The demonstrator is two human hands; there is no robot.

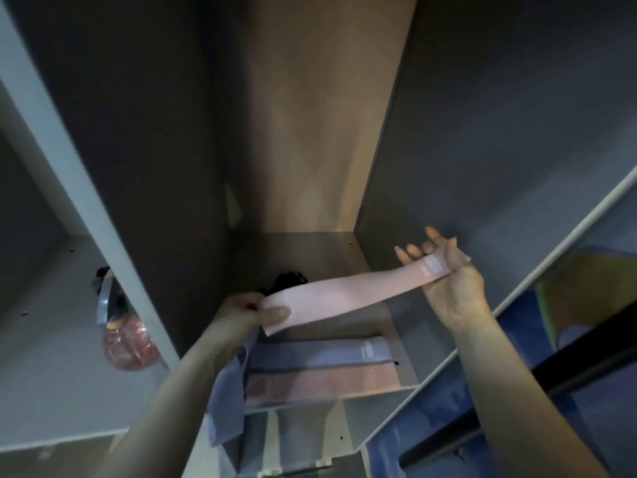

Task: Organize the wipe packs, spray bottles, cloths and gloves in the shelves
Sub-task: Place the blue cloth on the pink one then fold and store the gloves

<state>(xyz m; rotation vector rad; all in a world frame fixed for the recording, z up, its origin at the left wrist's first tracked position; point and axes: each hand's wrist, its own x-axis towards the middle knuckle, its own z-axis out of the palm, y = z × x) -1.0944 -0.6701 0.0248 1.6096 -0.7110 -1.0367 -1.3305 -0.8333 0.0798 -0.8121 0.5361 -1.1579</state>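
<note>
Pink band point(348, 296), flat and smooth, stretched over grey laminate shelf point(396, 396): pinched by left hand point(246, 313), draped across right hand point(444, 277), thumb clamping.

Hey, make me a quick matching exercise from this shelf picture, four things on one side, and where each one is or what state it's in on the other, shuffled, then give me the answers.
Things:
1. pink band
2. lavender band
3. pink bottle
4. black item

Places or states:
A. lying flat on the middle shelf
B. in the left compartment
C. stretched between left hand and right hand
D. at the back of the middle shelf, behind the stretched band

Pairs: 1-C, 2-A, 3-B, 4-D
</note>
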